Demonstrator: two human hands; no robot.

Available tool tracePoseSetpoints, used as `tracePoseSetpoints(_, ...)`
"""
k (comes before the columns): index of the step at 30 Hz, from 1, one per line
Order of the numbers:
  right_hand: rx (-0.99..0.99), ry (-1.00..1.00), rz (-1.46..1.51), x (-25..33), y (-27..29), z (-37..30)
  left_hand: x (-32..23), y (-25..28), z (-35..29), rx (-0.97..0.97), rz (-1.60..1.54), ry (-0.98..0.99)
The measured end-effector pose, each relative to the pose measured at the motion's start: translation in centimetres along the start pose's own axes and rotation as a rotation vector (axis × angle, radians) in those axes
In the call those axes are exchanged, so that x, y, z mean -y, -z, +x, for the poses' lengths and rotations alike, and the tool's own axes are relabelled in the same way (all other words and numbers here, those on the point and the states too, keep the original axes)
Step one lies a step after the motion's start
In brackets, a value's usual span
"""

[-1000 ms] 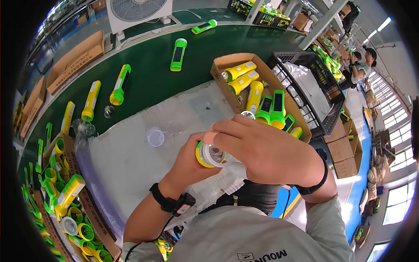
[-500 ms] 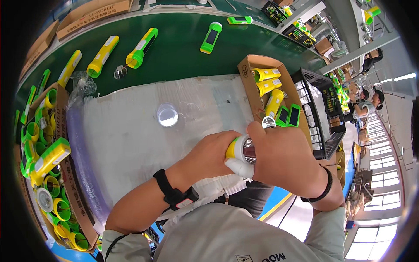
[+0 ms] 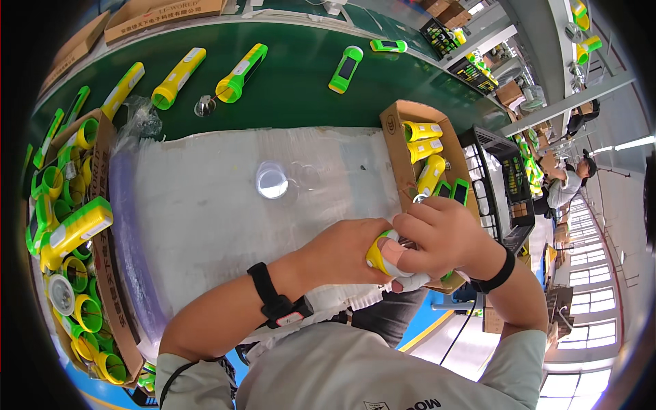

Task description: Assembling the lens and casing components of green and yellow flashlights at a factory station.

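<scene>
My left hand (image 3: 352,249) is closed round the yellow body of a flashlight (image 3: 375,258), held over the near right part of the work mat. Curled over the flashlight's head end is my right hand (image 3: 444,236), its fingers gripping the rim and hiding most of the reflector. A white wrapping (image 3: 411,281) shows on a digit beneath the head. On the mat, beyond my hands, lies a clear round lens (image 3: 272,180).
At left, a cardboard box (image 3: 123,301) holds several yellow and green flashlight bodies. To the right stand another carton (image 3: 393,143) with flashlights and a black crate (image 3: 523,225). Several flashlights, one with a loose reflector (image 3: 204,105), lie on the green bench (image 3: 294,68).
Both hands have shifted slightly right with the flashlight. My right hand has turned, and its fingers now cover the silver reflector that showed before. The whole view has shifted a little.
</scene>
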State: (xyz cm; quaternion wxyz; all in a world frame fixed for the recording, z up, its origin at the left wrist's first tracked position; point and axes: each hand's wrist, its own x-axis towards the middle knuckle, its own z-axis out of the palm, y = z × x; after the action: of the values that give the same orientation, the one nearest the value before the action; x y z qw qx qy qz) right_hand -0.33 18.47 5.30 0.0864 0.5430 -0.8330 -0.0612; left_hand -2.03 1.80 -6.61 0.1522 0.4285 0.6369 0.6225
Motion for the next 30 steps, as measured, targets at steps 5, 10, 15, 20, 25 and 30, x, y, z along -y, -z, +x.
tracePoseSetpoints(5, 0.049, -0.418, 0.094, 2.3, 0.6, 0.1, -1.3, -0.8, -0.2, -0.142, 0.174, 0.099)
tracePoseSetpoints(10, -0.107, -0.121, -0.018, 1.7, 2.3, -0.6, -4.3, 0.5, 0.3, 0.058, -0.016, -0.008)
tracePoseSetpoints(15, -0.144, -0.043, 0.065, 2.4, 2.3, -1.3, -5.2, 0.4, 0.0, 0.325, -0.276, 0.011)
tracePoseSetpoints(20, -0.072, -0.545, 0.175, 4.2, 3.0, -0.6, -5.6, 0.3, 0.0, 0.072, 0.184, 0.126)
tracePoseSetpoints(25, -0.171, -0.119, 0.026, 2.6, 3.9, -0.9, -6.2, 0.8, 0.0, 0.27, -0.142, 0.097)
tracePoseSetpoints(30, -0.039, -0.631, 0.117, 5.0, 2.3, 0.1, -5.5, -1.0, -0.6, -0.046, 0.266, 0.084)
